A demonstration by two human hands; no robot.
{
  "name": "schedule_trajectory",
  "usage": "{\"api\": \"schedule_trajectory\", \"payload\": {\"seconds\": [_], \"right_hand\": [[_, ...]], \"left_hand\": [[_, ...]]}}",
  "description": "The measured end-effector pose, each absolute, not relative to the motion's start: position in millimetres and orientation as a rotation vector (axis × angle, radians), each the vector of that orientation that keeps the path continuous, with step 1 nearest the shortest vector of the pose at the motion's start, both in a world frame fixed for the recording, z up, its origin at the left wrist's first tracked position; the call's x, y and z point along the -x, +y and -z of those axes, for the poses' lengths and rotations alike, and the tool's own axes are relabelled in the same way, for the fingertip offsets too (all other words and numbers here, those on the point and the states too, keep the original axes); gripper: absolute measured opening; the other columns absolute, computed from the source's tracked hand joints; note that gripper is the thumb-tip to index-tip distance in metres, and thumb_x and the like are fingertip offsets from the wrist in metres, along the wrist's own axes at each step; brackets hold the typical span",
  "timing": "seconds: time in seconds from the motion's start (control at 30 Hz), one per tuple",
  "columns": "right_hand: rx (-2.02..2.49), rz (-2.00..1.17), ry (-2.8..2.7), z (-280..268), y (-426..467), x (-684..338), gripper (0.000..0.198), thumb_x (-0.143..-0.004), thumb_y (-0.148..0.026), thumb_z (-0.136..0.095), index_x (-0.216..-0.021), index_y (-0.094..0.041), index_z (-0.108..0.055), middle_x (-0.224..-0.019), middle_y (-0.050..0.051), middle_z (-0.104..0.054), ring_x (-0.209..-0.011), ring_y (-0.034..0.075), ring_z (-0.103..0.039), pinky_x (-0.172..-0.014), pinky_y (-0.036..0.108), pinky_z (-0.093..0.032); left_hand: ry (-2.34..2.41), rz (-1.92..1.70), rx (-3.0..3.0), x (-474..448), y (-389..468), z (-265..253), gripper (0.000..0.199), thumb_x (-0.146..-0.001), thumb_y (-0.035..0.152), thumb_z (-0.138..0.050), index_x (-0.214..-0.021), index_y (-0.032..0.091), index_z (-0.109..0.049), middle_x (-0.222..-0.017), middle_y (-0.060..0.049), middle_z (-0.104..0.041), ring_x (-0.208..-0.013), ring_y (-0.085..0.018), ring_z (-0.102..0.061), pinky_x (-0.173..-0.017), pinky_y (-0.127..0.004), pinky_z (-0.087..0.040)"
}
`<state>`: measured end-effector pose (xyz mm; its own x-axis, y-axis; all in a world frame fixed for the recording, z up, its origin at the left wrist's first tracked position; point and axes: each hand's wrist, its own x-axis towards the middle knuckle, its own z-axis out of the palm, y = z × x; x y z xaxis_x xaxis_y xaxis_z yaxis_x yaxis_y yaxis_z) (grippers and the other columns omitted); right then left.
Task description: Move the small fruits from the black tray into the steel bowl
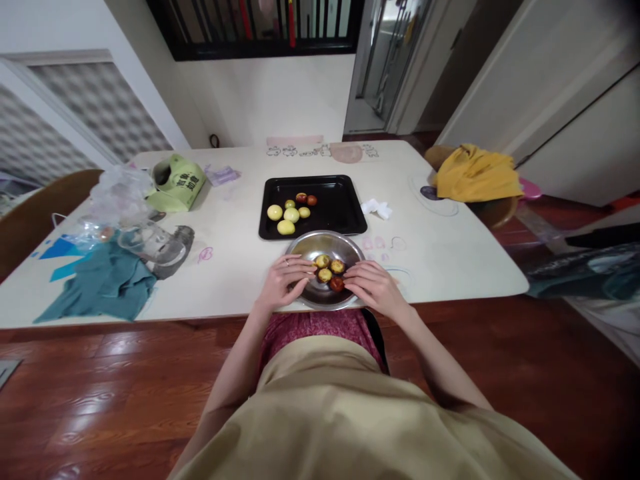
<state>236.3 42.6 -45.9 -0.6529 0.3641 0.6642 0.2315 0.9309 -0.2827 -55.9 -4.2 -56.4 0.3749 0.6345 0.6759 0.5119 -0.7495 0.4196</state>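
A shiny metal bowl (pixel 305 298) stands at the table's near edge in front of me. Inside lie several small round fruits (pixel 325 275), mottled yellow and brown, that look like jujubes; a dark red one (pixel 337 285) is nearest me. My left hand (pixel 286 279) reaches over the left rim, fingers stretched and thumb apart, its fingertips beside the fruits. From the right, my right hand (pixel 376 287) reaches in with extended fingers, tips close to the red fruit; whether they touch it I cannot tell. Behind the bowl, a black tray (pixel 335 207) holds several yellow-green fruits (pixel 291 215) and two red ones.
A crumpled white tissue (pixel 377 209) lies right of the tray. On the left are a green paper bag (pixel 177 183), clear plastic packaging (pixel 155 247) and a teal cloth (pixel 103 280). A yellow cloth (pixel 477 173) hangs over a chair at the right.
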Motion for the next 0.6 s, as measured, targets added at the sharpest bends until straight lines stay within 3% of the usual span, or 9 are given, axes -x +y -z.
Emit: {"api": "schedule_trajectory", "payload": {"seconds": [0.1,0.33,0.6], "right_hand": [[0.338,-0.175,-2.24,56,47,-237,0.014,-0.104,-0.02,-0.064,-0.101,-0.018,-0.078,-0.102,0.01,-0.082,-0.094,0.023,-0.076,-0.094,0.046,-0.06],[0.309,-0.121,-2.12,79,52,-231,0.027,-0.105,-0.024,-0.053,-0.113,-0.019,-0.078,-0.107,0.012,-0.082,-0.1,0.027,-0.077,-0.087,0.048,-0.061],[0.261,-0.007,-2.073,77,53,-226,0.023,-0.103,-0.02,-0.055,-0.109,-0.016,-0.077,-0.102,0.013,-0.082,-0.095,0.025,-0.077,-0.084,0.045,-0.062]], "left_hand": [[1.036,-1.326,-2.497,56,-4,56,0.024,-0.102,0.017,-0.058,-0.107,0.021,-0.081,-0.115,-0.007,-0.084,-0.113,-0.025,-0.079,-0.108,-0.051,-0.055],[1.033,-1.312,-2.47,57,-4,54,0.027,-0.105,0.02,-0.055,-0.11,0.022,-0.081,-0.116,-0.008,-0.084,-0.115,-0.026,-0.078,-0.107,-0.052,-0.055],[1.194,-1.505,-2.135,62,4,43,0.035,-0.112,0.029,-0.048,-0.108,0.021,-0.082,-0.114,-0.009,-0.083,-0.115,-0.025,-0.077,-0.104,-0.047,-0.059]]}}
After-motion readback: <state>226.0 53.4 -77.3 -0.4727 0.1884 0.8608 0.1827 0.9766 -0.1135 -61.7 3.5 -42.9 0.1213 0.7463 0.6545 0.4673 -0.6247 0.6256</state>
